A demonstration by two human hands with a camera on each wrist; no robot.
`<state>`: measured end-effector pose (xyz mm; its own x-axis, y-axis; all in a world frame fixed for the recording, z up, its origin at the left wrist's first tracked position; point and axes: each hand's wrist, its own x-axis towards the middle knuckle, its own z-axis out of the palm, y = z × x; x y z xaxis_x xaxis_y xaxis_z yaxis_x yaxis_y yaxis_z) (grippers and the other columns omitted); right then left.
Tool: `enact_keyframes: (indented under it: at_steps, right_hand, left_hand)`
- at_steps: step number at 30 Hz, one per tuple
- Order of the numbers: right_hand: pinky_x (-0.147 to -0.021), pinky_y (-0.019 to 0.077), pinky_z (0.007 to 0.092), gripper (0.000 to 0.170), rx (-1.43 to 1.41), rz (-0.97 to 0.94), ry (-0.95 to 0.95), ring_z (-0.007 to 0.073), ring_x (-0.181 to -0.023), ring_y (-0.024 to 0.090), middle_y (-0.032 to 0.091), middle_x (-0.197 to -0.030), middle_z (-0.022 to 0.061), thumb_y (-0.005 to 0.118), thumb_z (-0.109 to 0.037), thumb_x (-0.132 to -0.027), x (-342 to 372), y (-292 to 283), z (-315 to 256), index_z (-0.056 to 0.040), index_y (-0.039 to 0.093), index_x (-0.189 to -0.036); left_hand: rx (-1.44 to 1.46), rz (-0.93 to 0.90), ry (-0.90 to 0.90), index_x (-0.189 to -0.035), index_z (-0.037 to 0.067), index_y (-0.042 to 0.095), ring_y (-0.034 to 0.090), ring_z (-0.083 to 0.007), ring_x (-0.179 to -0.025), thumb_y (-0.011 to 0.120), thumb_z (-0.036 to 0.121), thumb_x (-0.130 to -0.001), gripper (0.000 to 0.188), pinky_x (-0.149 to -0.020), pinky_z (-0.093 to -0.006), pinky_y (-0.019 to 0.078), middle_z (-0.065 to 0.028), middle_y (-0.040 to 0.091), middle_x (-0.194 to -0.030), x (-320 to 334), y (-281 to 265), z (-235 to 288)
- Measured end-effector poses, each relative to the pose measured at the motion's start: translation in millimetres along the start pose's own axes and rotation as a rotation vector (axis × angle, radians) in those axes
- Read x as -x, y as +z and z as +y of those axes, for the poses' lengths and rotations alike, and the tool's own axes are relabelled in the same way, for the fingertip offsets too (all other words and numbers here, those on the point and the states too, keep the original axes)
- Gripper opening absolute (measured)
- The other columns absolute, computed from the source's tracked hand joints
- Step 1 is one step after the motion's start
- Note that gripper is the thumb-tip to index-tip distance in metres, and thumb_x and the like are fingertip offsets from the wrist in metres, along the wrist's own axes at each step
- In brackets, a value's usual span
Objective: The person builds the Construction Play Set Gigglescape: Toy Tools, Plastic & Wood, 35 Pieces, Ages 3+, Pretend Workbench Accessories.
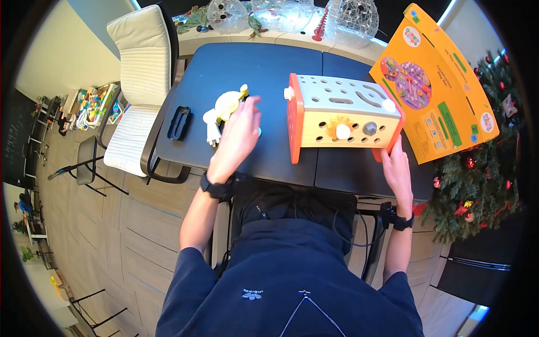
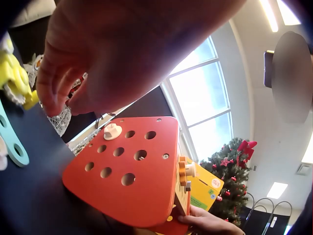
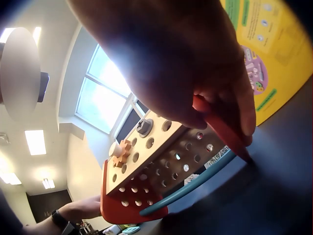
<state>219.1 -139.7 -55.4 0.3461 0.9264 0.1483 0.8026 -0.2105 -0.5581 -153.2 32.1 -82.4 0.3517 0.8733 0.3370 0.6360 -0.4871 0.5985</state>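
A wooden toy toolbox (image 1: 351, 104) with red end panels (image 2: 127, 171) and rows of holes stands on the dark table. An orange gear (image 1: 340, 128) and a grey bolt (image 3: 145, 127) sit on its pale side. My right hand (image 1: 397, 168) grips the lower corner of the right red panel, thumb and fingers on either side. Beneath the box runs a teal bar (image 3: 195, 185). My left hand (image 1: 240, 135), fingers loosely bent, hovers beside a small pile of yellow and white toy pieces (image 1: 227, 105). A teal strip with holes (image 2: 12, 134) lies near that hand.
An orange cardboard box (image 1: 435, 84) leans at the right, before a decorated tree (image 1: 477, 185). Left of the pile lies a black tray (image 1: 179, 123). A white chair (image 1: 137, 84) stands at the table's left edge; wire ornaments (image 1: 351, 22) line the ledge behind.
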Motion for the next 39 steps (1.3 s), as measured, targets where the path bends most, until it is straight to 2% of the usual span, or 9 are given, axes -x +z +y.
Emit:
enact_keyframes:
  at_steps: [2,5,9,12,19,25,29,32,39]
  right_hand:
    - [-0.079,0.0517,0.0623,0.036,0.061,0.004,-0.042,0.0537,-0.093,0.068,0.072,-0.094,0.0321,0.056,-0.020,-0.107,-7.8,-3.4,-0.3,-0.0025,0.045,-0.136]
    - [-0.078,0.0535,0.0617,0.035,0.157,-0.005,-0.071,0.0528,-0.090,0.069,0.072,-0.092,0.0314,0.058,-0.021,-0.105,-21.4,-7.6,-4.3,-0.0031,0.048,-0.133]
    - [-0.079,0.0545,0.0599,0.035,0.185,-0.043,-0.084,0.0514,-0.088,0.070,0.072,-0.091,0.0315,0.058,-0.024,-0.104,-33.4,-14.5,-20.3,-0.0016,0.051,-0.130]
    - [-0.079,0.0549,0.0593,0.033,0.175,-0.074,-0.093,0.0510,-0.088,0.070,0.072,-0.091,0.0318,0.058,-0.025,-0.105,-40.4,-18.3,-32.5,-0.0006,0.054,-0.127]
    - [-0.084,0.0544,0.0583,0.033,0.157,-0.061,-0.165,0.0521,-0.096,0.068,0.071,-0.098,0.0323,0.055,-0.027,-0.108,-61.1,-20.9,-38.8,0.0015,0.056,-0.125]
    - [-0.091,0.0524,0.0577,0.040,0.037,-0.046,-0.201,0.0526,-0.110,0.064,0.070,-0.112,0.0330,0.049,-0.032,-0.111,-99.1,-10.4,-21.3,0.0018,0.058,-0.130]
    - [-0.093,0.0517,0.0579,0.043,0.002,0.012,-0.223,0.0525,-0.111,0.065,0.071,-0.114,0.0323,0.048,-0.034,-0.111,-109.5,-6.9,-31.0,0.0012,0.059,-0.133]
    - [-0.095,0.0513,0.0582,0.044,0.037,0.023,-0.193,0.0524,-0.111,0.065,0.071,-0.115,0.0320,0.047,-0.036,-0.112,-118.9,-5.9,-33.4,-0.0001,0.059,-0.135]
    - [-0.099,0.0498,0.0563,0.046,0.166,-0.045,-0.081,0.0504,-0.117,0.064,0.071,-0.120,0.0307,0.045,-0.038,-0.113,-131.8,-8.3,-40.7,-0.0003,0.060,-0.135]
  left_hand:
    - [-0.057,-0.076,-0.040,-0.129,-0.002,0.060,0.071,-0.0472,-0.102,0.063,0.010,-0.104,0.029,-0.087,-0.0551,0.0565,-0.0295,0.070,-0.116,14.7,-13.0,-12.8]
    - [-0.216,-0.231,-0.154,-0.124,-0.002,0.062,0.072,-0.0467,-0.099,0.068,0.013,-0.102,0.028,-0.083,-0.0561,0.0581,-0.0279,0.069,-0.115,37.0,-25.3,-11.3]
    - [-0.283,-0.326,-0.182,-0.122,-0.002,0.061,0.073,-0.0471,-0.096,0.073,0.016,-0.098,0.032,-0.080,-0.0552,0.0598,-0.0252,0.063,-0.120,54.0,-14.2,-16.0]
    - [-0.277,-0.278,-0.183,-0.119,0.002,0.064,0.071,-0.0468,-0.095,0.073,0.020,-0.099,0.029,-0.081,-0.0550,0.0586,-0.0221,0.064,-0.118,55.4,-4.5,-17.0]
    - [-0.231,-0.275,-0.032,-0.114,-0.003,0.061,0.073,-0.0429,-0.090,0.072,0.015,-0.099,0.026,-0.075,-0.0520,0.0587,-0.0229,0.069,-0.105,52.0,-4.2,-15.2]
    - [0.143,-0.286,-0.077,-0.112,-0.001,0.062,0.073,-0.0360,-0.086,0.076,0.019,-0.099,0.028,-0.075,-0.0468,0.0573,-0.0194,0.075,-0.099,43.1,-17.3,25.5]
    - [0.252,-0.343,-0.132,-0.114,-0.001,0.063,0.064,-0.0171,-0.075,0.079,0.019,-0.099,0.030,-0.072,-0.0344,0.0548,-0.0097,0.071,-0.090,38.9,-24.2,49.8]
    - [0.243,-0.382,-0.144,-0.113,-0.001,0.064,0.061,-0.0140,-0.072,0.080,0.019,-0.098,0.029,-0.070,-0.0318,0.0531,-0.0083,0.068,-0.086,35.9,-26.5,61.3]
    - [0.300,-0.236,0.036,-0.112,0.000,0.067,0.060,-0.0147,-0.072,0.084,0.016,-0.094,0.030,-0.070,-0.0320,0.0526,-0.0072,0.066,-0.086,34.4,-12.0,70.8]
